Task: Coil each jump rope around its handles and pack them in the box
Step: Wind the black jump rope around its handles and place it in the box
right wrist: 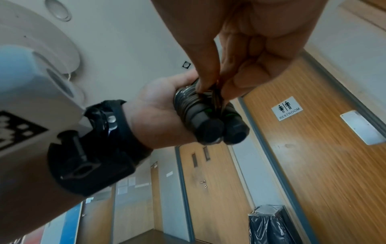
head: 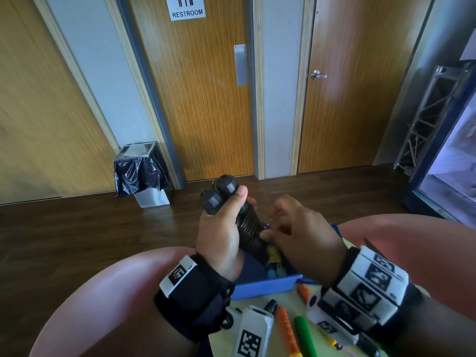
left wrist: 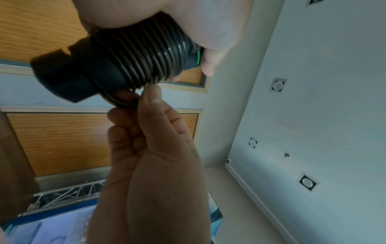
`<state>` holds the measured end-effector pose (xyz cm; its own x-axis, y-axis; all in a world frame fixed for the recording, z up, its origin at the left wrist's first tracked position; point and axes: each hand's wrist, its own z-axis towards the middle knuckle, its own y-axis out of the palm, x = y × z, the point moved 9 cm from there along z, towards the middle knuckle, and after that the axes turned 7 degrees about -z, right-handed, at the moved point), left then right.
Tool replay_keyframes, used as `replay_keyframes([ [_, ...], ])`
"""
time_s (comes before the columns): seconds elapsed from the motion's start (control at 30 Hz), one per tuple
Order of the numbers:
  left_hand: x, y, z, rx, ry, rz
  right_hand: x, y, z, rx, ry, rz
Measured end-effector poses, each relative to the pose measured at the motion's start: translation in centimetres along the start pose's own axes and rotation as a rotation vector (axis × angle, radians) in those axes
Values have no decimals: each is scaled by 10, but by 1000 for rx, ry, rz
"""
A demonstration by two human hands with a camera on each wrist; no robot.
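Note:
My left hand [head: 221, 228] grips a black jump rope's two handles [head: 222, 193] held side by side, with dark cord [head: 248, 228] coiled tightly round them. The coils [left wrist: 144, 57] show close up in the left wrist view, and the handle caps [right wrist: 221, 130] in the right wrist view. My right hand [head: 296, 228] pinches the last loop of cord [left wrist: 123, 100] against the coil's lower end. Below my hands a blue box [head: 268, 283] sits on my lap, with something yellow inside. Orange [head: 286, 328] and green [head: 305, 333] handles lie on the near surface.
I sit in front of wooden doors; the restroom door [head: 206, 86] is straight ahead. A bin with a black liner [head: 140, 171] stands at the wall on the left. A metal truss [head: 432, 117] and a lit cabinet [head: 453, 163] are on the right. Dark wood floor [head: 90, 228] lies ahead.

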<state>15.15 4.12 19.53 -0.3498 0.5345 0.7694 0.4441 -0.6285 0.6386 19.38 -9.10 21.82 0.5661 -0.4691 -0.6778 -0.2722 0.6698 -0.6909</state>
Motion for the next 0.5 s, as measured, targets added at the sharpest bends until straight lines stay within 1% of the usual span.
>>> replay_keyframes([
  [0.03,2,0,0,5,15,7,10,2,1,-9,69,66],
  [0.07,4,1,0,14,30,6,15,2,1,3,94,92],
  [0.1,7,1,0,19,51,1,14,1,1,38,81,86],
  [0.13,8,1,1,19,71,-3,10,-1,0,78,41,53],
  [0.17,9,1,1,16,83,-4,2,-3,-2,119,-39,-9],
  [0.2,9,2,2,6,84,-4,-10,-5,-4,162,-157,-83],
  [0.27,7,2,2,-19,62,-7,-32,-2,-10,177,-390,-188],
  [0.3,6,1,2,-30,49,-5,-35,1,-11,160,-460,-226],
  [0.33,5,2,1,-40,39,-4,-35,5,-12,139,-495,-263],
  [0.4,4,3,-2,-58,28,-19,-34,7,-11,118,-506,-311],
  [0.5,5,8,-5,-86,3,-38,-37,4,-11,115,-529,-291],
])
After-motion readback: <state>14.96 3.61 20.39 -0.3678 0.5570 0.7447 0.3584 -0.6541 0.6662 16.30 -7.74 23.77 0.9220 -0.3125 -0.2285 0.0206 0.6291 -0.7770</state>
